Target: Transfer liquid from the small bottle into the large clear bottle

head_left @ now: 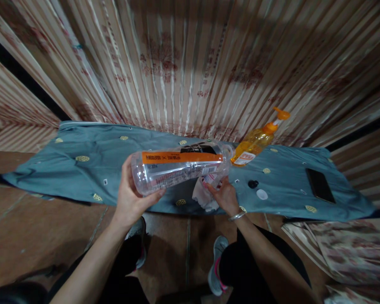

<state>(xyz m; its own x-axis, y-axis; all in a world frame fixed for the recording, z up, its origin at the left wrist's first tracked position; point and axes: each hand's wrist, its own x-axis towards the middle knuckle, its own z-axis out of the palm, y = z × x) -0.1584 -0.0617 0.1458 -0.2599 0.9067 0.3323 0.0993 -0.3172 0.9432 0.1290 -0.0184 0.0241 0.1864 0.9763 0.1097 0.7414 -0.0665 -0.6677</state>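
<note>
A large clear plastic bottle with an orange and silver label lies nearly level above the cloth, its mouth to the right. Its base is gripped by my left hand, thumb underneath. Near the bottle's mouth end, my right hand has its fingers closed on a crumpled whitish wrapper with red print; part of the wrapper hangs below the bottle. Behind the bottle's mouth stands an orange pump bottle of yellow liquid.
A green-blue cloth with yellow patterns covers the narrow table. On its right part are a small black cap, a white round lid and a dark phone. A pleated patterned curtain hangs behind.
</note>
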